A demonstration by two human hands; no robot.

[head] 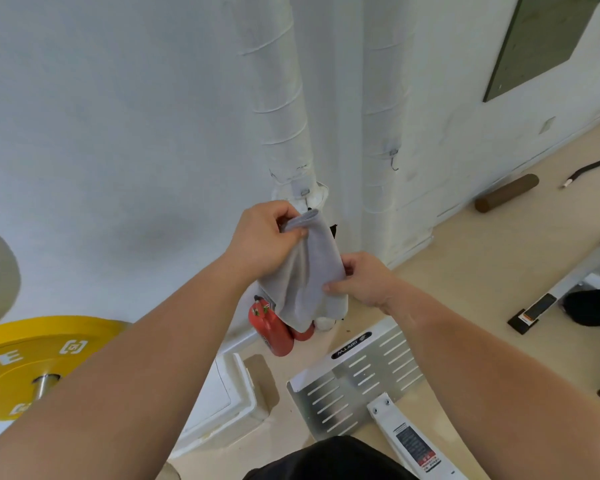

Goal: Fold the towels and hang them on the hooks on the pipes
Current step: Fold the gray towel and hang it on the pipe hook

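A folded grey towel (307, 271) hangs between my hands in front of the left white pipe (284, 109). My left hand (264, 237) grips its top corner, just below the small hook (305, 195) on that pipe. My right hand (364, 282) pinches the towel's right edge lower down. A second pipe (383, 98) stands to the right with a bare metal hook (394, 161) on it.
Red fire extinguishers (278, 327) stand at the foot of the left pipe. A yellow weight plate (32, 368) on a bar sits at the left. A slotted metal footplate (354, 379) lies at my feet, and a brown roller (506, 192) rests by the wall.
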